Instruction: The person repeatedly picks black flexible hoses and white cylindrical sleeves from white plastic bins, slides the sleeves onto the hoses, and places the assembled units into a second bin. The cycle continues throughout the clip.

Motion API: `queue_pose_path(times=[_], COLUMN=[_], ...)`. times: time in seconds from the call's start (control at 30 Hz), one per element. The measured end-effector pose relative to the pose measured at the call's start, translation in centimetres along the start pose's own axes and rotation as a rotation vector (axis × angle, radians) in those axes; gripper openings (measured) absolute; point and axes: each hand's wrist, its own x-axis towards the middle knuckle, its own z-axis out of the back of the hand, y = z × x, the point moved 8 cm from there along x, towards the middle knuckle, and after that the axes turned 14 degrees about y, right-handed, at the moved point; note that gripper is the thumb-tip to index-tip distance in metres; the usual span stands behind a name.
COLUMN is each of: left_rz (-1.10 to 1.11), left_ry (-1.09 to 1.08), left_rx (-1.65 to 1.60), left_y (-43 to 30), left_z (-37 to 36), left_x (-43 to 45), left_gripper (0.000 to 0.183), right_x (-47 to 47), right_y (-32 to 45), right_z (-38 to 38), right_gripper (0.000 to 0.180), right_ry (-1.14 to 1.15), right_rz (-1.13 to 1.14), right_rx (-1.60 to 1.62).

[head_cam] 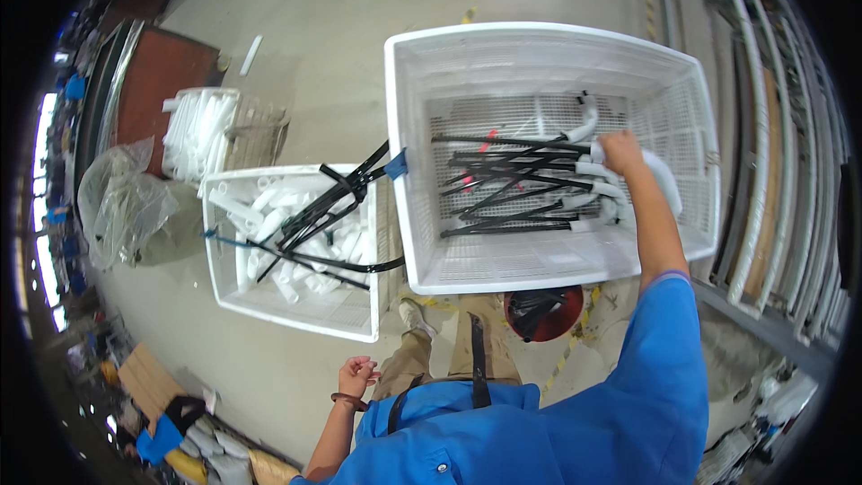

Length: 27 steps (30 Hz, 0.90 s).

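My right hand [621,151] reaches into a large white plastic basket [532,28] and closes around the white-sleeved end of a bent black tube. That tube's pale curved part [665,183] shows to the right of my fist, and a straight black length [512,141] runs left from it. Several similar black tubes [498,228] with white sleeves on their bent ends lie beside it on the mesh bottom. Low in front of my body, my left hand [357,376] hangs with loosely curled fingers and nothing visible in it.
A smaller white basket [293,322] holds short white foam tubes [273,199]; black bent tubes [330,205] lie across it. Black pieces fill a red bucket [572,313] near my feet. Metal racking [757,148] borders the right. Bundled white tubes [199,131] and a plastic bag [121,202] stand left.
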Motion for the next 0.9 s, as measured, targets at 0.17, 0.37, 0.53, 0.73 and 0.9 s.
queue_pose_path(times=[0.17, 0.37, 0.53, 0.73, 0.9], left_rz=[0.15, 0.195, 0.186, 0.042, 0.067], left_ry=[-0.187, -0.132, -0.03, -0.072, -0.319], left_rx=[-0.074, -0.267, -0.408, -0.533, -0.683], left_y=[4.3, 11.4, 15.5, 20.0, 29.0], left_z=[2.0, 1.1, -0.6, 3.3, 8.5], left_x=[-4.1, -3.1, 0.4, -0.8, -9.0], left_gripper=[0.024, 0.02, 0.021, 0.022, 0.024], right_x=[9.6, 0.9, -14.8, -9.9, -2.9], right_y=[5.2, 26.5, 47.1, 71.0, 77.2], right_z=[0.1, 2.8, 6.6, -1.0, -8.6], right_gripper=[0.024, 0.005, 0.018, 0.036, 0.031], right_ry=[-0.174, -0.218, -0.331, -0.241, 0.433], right_rz=[-0.061, 0.536, 1.019, 0.854, 0.41], right_rx=[-0.241, 0.088, 0.587, 0.364, 0.407])
